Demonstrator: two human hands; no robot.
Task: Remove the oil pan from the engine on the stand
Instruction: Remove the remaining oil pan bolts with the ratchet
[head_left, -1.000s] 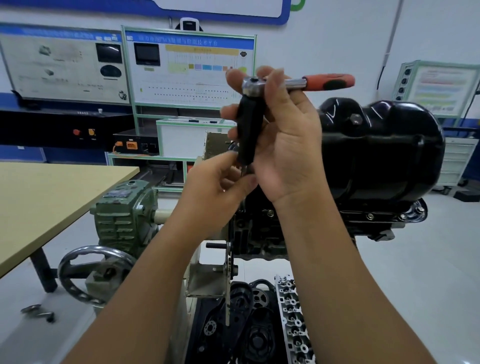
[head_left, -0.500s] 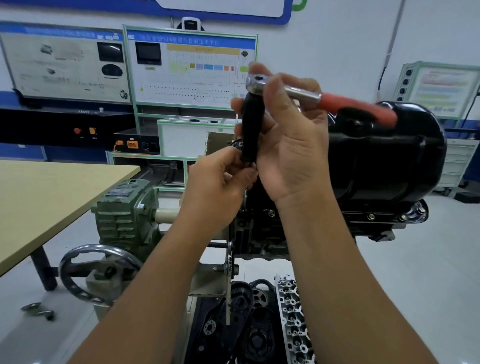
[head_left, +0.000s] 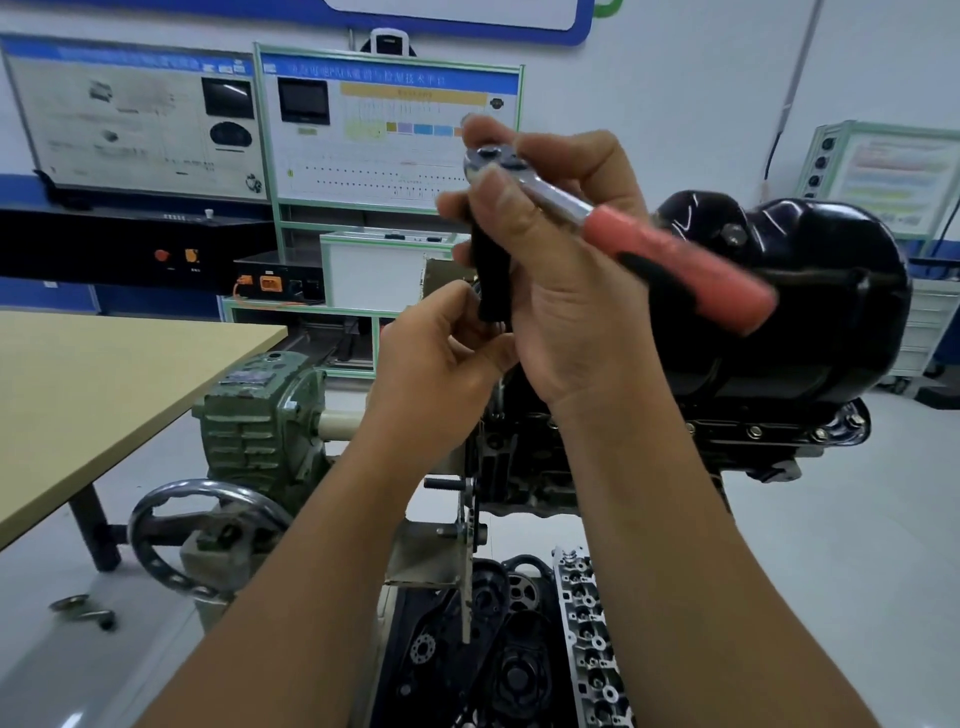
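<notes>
The glossy black oil pan (head_left: 810, 306) sits on top of the upturned engine (head_left: 530, 467) on the stand, with bolts along its lower flange. In front of it my right hand (head_left: 566, 291) grips the head of a ratchet wrench (head_left: 550, 195); its red handle (head_left: 680, 265) slants down to the right, blurred. A long black socket (head_left: 493, 283) hangs down from the ratchet head. My left hand (head_left: 436, 358) pinches the socket's lower end, which its fingers hide.
A green gearbox (head_left: 260, 415) with a metal handwheel (head_left: 202, 535) stands at the left of the stand. A wooden table (head_left: 93, 395) is further left. A cylinder head (head_left: 592, 639) and black covers (head_left: 498, 649) lie on the floor below. Training boards line the back wall.
The ratchet's red handle has swung clockwise, from pointing right to slanting down to the right across the oil pan. Both hands have stayed on the ratchet head and socket.
</notes>
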